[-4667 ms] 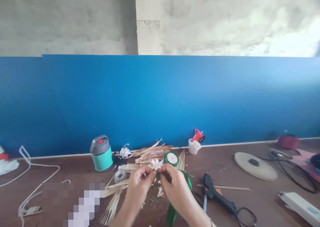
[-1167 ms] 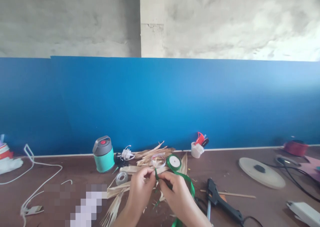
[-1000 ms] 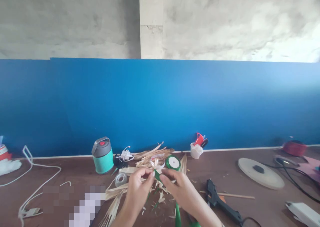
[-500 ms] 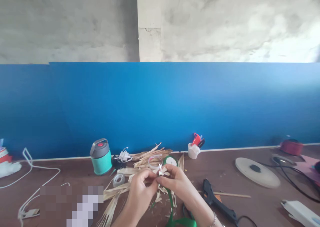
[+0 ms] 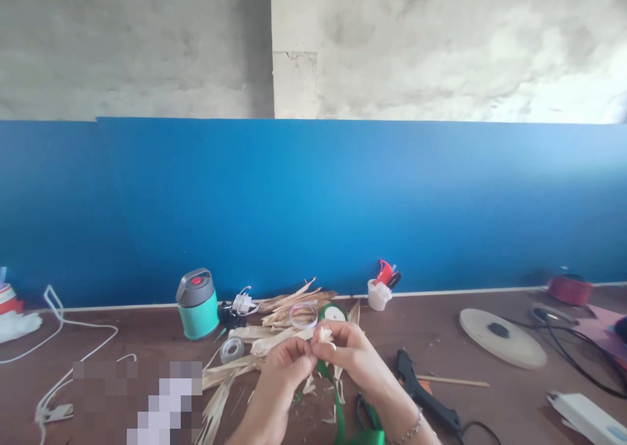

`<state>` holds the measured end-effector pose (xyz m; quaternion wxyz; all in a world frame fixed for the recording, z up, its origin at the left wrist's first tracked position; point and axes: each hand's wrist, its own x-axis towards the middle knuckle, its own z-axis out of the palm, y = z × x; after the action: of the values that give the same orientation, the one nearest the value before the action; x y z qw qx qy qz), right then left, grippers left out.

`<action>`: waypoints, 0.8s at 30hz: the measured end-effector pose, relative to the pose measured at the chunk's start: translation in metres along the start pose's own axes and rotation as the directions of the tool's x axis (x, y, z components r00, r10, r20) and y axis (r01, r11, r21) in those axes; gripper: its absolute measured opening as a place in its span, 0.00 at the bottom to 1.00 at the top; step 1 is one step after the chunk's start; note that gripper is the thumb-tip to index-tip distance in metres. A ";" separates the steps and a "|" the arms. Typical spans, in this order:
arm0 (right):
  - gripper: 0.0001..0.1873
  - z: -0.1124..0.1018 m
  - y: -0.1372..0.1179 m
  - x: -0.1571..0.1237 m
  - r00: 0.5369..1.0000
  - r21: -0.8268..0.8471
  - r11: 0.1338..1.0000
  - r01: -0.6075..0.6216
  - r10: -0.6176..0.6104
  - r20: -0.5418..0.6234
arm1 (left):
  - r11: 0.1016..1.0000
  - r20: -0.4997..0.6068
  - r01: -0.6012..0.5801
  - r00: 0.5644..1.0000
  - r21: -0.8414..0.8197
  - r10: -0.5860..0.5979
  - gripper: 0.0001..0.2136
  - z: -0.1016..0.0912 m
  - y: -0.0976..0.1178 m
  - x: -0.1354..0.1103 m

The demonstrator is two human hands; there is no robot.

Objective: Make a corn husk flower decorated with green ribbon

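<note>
My left hand (image 5: 287,373) and my right hand (image 5: 350,357) meet over the middle of the table, fingertips pinched together. Between them is a small pale corn husk flower (image 5: 325,335), its folded petals showing above my right fingers; its base is hidden by the fingertips. A green ribbon (image 5: 339,399) hangs down just below the hands. Behind them lie strips of dried corn husk (image 5: 289,311), a green ribbon spool (image 5: 334,313) and a clear ring-shaped roll (image 5: 304,315). Left of my left hand sits a roll of clear tape (image 5: 232,349).
A black glue gun (image 5: 426,396) and a thin wooden stick (image 5: 455,381) lie right of my right arm. Farther right are a glass lid (image 5: 519,350) and a white device (image 5: 588,419). A teal flask (image 5: 198,311) and a white pen cup (image 5: 379,296) stand along the blue partition (image 5: 313,203).
The flower has turned in my fingers, and my right fingers now cover more of it. My left hand has shifted slightly right. The white strip sticking up from it no longer shows.
</note>
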<state>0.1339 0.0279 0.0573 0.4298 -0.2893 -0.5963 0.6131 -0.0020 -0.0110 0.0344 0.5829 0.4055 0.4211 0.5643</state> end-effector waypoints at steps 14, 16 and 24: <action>0.09 0.015 0.007 0.000 0.960 0.037 0.984 0.175 -0.162 -0.228 | 0.984 -0.124 -0.175 0.976 0.020 0.176 0.14 0.009 0.010 -0.007; 0.10 0.009 0.004 -0.001 0.987 0.072 0.991 0.112 -0.103 -0.124 | 0.964 -0.092 -0.199 0.972 0.177 0.218 0.13 0.002 0.014 -0.004; 0.12 -0.010 -0.007 -0.004 0.973 -0.258 0.938 0.229 -0.230 0.026 | 0.666 0.136 -0.353 0.925 0.657 0.356 0.07 -0.014 0.035 0.001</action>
<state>0.1453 0.0290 0.0621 0.4581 -0.2727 -0.7002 0.4748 -0.0259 -0.0084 0.0630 0.2759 0.6604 0.5095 0.4776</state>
